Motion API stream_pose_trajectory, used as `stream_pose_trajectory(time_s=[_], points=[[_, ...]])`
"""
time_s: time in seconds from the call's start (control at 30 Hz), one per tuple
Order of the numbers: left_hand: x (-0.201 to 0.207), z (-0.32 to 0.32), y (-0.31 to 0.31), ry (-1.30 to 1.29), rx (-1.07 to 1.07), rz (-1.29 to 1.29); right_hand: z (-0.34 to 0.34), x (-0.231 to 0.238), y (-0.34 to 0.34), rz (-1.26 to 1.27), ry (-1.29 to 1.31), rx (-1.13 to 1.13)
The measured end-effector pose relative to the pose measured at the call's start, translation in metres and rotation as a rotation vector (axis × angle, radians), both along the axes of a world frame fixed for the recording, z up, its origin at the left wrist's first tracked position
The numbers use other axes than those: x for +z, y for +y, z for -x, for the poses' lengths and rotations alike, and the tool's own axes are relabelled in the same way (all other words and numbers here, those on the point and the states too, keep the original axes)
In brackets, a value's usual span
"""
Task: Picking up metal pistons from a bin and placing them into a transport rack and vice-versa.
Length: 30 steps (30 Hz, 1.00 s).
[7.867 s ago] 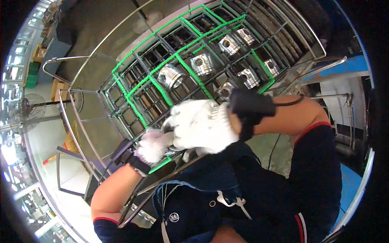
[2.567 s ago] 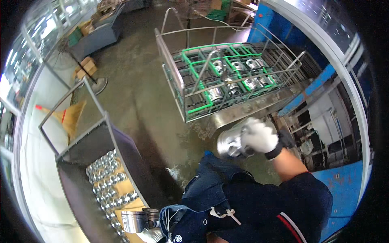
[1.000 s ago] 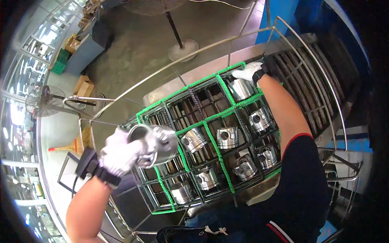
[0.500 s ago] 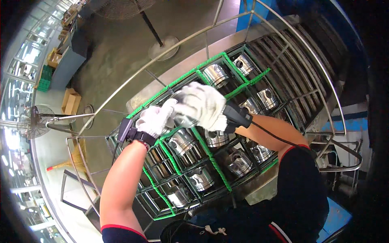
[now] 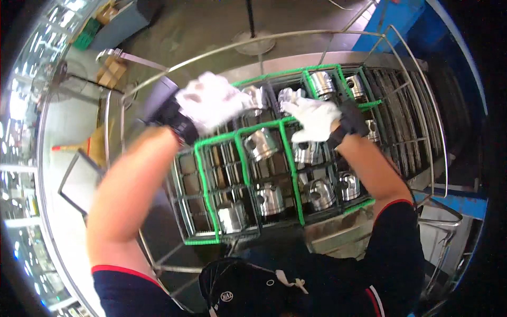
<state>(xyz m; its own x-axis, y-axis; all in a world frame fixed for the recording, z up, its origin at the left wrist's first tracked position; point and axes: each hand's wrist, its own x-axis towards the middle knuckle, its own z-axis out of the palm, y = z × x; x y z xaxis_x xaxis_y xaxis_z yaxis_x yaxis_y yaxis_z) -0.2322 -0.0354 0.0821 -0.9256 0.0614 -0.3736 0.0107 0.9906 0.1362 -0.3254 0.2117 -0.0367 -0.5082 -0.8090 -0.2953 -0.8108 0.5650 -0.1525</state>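
My left hand point(image 5: 211, 103), in a white glove, is smeared by motion at the far left of the rack. Its fingertips reach the side of a shiny metal piston point(image 5: 256, 99); whether they grip it cannot be made out. My right hand point(image 5: 315, 117), also in a white glove, is over the rack's middle with fingers stretched and thumb apart. Its fingertips overlap another piston point(image 5: 290, 96). Below the hands, more pistons point(image 5: 263, 143) stand in compartments of the black wire rack, whose dividers point(image 5: 203, 179) are partly wrapped in green.
A bent metal rail point(image 5: 222, 53) runs round the rack's far side. Dark slats point(image 5: 401, 111) lie to the right, beside a blue panel point(image 5: 385, 29). Beyond the rail are a cardboard box point(image 5: 112, 73), a broom point(image 5: 95, 145) and a round stand base point(image 5: 254, 43).
My hands were close together over the rack and have parted. The left moved outward to the left; the right moved right and its fingers spread. The whole view has turned.
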Motion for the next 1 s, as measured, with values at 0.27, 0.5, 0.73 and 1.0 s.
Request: stream_pose_trajectory(time_s=[0.27, 0.5, 0.73, 1.0], points=[[0.094, -0.211, -0.1, 0.388, 0.3, -0.068, -0.108, 0.164, 0.022, 0.357, -0.054, 0.194], [0.007, -0.505, -0.134, 0.472, 1.221, -0.335, -0.273, 0.195, 0.015, 0.216, -0.727, 0.655], [-0.197, -0.806, -0.057, 0.226, 1.747, -0.519, -0.471, 0.09, -0.1, 0.206, -0.891, 0.61], [-0.26, -0.967, 0.048, 0.673, 2.239, -0.78, -0.625, 0.043, -0.262, 0.065, -0.906, 0.688]])
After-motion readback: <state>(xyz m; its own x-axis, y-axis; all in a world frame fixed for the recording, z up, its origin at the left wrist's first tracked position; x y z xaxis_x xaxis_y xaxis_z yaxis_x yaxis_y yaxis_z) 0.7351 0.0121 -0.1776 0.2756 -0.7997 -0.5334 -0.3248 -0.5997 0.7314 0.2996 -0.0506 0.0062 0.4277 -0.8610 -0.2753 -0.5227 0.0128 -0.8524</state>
